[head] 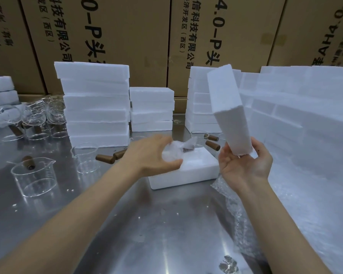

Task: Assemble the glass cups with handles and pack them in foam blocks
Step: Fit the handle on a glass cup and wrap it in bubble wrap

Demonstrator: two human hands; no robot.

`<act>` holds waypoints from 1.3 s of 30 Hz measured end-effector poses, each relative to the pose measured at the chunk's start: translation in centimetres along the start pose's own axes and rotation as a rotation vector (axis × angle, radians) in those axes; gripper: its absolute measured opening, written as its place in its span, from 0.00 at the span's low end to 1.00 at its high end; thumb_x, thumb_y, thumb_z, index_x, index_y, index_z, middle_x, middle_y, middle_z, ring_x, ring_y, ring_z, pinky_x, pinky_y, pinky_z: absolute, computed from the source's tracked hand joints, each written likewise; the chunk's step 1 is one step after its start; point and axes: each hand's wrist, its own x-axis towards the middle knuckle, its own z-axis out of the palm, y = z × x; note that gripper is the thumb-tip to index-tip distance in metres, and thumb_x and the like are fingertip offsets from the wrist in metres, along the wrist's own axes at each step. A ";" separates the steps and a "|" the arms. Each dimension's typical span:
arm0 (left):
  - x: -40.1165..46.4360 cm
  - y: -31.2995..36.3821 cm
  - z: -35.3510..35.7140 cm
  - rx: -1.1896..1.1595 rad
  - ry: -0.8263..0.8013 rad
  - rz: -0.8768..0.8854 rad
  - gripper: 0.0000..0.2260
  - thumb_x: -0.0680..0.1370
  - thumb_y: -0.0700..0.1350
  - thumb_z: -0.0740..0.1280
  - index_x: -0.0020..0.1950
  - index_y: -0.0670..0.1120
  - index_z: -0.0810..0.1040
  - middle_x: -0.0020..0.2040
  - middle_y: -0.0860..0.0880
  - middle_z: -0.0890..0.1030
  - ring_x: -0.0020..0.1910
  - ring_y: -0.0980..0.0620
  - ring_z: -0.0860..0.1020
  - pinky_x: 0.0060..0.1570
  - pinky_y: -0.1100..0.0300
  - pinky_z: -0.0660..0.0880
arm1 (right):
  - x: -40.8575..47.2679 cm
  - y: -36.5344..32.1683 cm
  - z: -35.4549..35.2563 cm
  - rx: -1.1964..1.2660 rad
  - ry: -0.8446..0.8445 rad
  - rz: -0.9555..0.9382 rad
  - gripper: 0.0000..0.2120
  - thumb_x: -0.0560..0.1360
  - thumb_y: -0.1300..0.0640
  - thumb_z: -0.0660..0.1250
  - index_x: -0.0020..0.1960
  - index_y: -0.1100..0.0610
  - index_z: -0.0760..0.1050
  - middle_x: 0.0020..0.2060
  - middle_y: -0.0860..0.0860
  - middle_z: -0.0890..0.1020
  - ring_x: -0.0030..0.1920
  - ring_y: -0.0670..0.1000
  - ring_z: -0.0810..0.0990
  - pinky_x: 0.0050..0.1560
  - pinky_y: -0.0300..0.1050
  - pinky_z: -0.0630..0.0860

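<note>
My right hand [246, 163] holds a white foam block [229, 109] tilted upright by its lower end. My left hand [152, 153] grips a cup wrapped in white packing film [176, 153], with its brown handle partly showing, over a foam block base [186, 171] lying flat on the metal table. Bare glass cups stand at the left, one near [36, 177] and one further back [86, 157]. Brown handles lie loose on the table, a pair [111, 156] left of my left hand and another pair [212, 142] behind the base.
Foam block stacks stand behind: a tall one [96, 105], a shorter one [151, 108] and another [200, 107]. A big heap of foam [305, 125] fills the right. More cups with handles [36, 119] crowd the far left. Bubble wrap [232, 206] lies by my right forearm. Cardboard boxes [127, 36] wall the back.
</note>
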 end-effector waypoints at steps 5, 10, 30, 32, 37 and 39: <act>0.2 -0.3 0.3 0.049 -0.061 0.024 0.29 0.74 0.67 0.60 0.70 0.55 0.66 0.62 0.53 0.73 0.57 0.52 0.73 0.46 0.58 0.67 | 0.2 0.1 0.0 0.005 0.006 0.002 0.10 0.74 0.52 0.61 0.48 0.58 0.74 0.31 0.54 0.82 0.29 0.50 0.79 0.33 0.38 0.74; 0.6 1.1 -0.4 -0.001 -0.057 0.138 0.30 0.74 0.69 0.56 0.74 0.60 0.60 0.64 0.55 0.70 0.60 0.54 0.71 0.47 0.61 0.65 | 0.2 0.2 -0.1 -0.025 0.011 -0.001 0.10 0.75 0.52 0.61 0.48 0.58 0.75 0.31 0.54 0.82 0.29 0.50 0.79 0.34 0.38 0.76; -1.1 0.5 0.3 -0.715 0.086 -0.072 0.18 0.80 0.53 0.62 0.70 0.52 0.69 0.67 0.53 0.72 0.66 0.54 0.69 0.63 0.56 0.66 | 0.7 0.7 0.0 -0.442 0.144 -0.182 0.12 0.75 0.49 0.65 0.57 0.52 0.73 0.43 0.49 0.78 0.32 0.46 0.81 0.32 0.39 0.77; -2.1 0.3 0.5 -1.030 0.278 -0.238 0.16 0.81 0.50 0.60 0.68 0.50 0.72 0.66 0.52 0.74 0.67 0.52 0.70 0.66 0.56 0.65 | 1.0 0.9 0.0 -0.619 0.146 -0.263 0.07 0.76 0.48 0.65 0.53 0.47 0.72 0.45 0.48 0.78 0.37 0.46 0.82 0.36 0.40 0.77; -3.5 0.2 1.0 -1.400 0.321 -0.449 0.23 0.80 0.58 0.51 0.73 0.53 0.67 0.72 0.55 0.69 0.72 0.54 0.64 0.66 0.59 0.56 | 1.2 1.8 0.2 -0.890 0.090 -0.332 0.02 0.76 0.48 0.64 0.45 0.43 0.70 0.46 0.46 0.77 0.40 0.46 0.80 0.36 0.39 0.76; -3.6 0.8 1.1 -1.374 0.273 -0.380 0.29 0.76 0.62 0.53 0.76 0.53 0.63 0.74 0.57 0.65 0.74 0.56 0.61 0.73 0.56 0.53 | 1.2 2.1 0.0 -0.963 0.092 -0.342 0.02 0.76 0.48 0.63 0.47 0.44 0.71 0.44 0.45 0.77 0.40 0.45 0.79 0.38 0.39 0.76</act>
